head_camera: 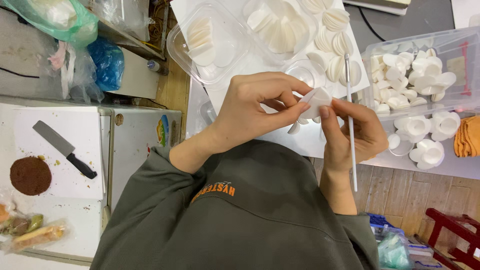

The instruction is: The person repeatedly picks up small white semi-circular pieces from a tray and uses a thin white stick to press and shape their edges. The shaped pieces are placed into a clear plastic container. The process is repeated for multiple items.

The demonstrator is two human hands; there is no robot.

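Note:
Both my hands meet over a white work board [280, 135]. My left hand [260, 107] pinches a small white folded petal piece [316, 100] between thumb and fingers. My right hand [352, 132] holds a thin white-handled brush [351, 150] upright between its fingers, and its thumb tip presses on the same petal piece. Several loose white petals [335, 42] lie on the board just beyond my hands. My grey-green sleeves fill the lower middle of the view.
Clear plastic tubs of white petals [212, 42] stand at the back. A clear bin of finished white flowers [425, 75] is at the right, with orange cloths [467, 137] beside it. On the left lie a knife [62, 147] and a brown cake round [30, 175]. A red stool [455, 230] stands at lower right.

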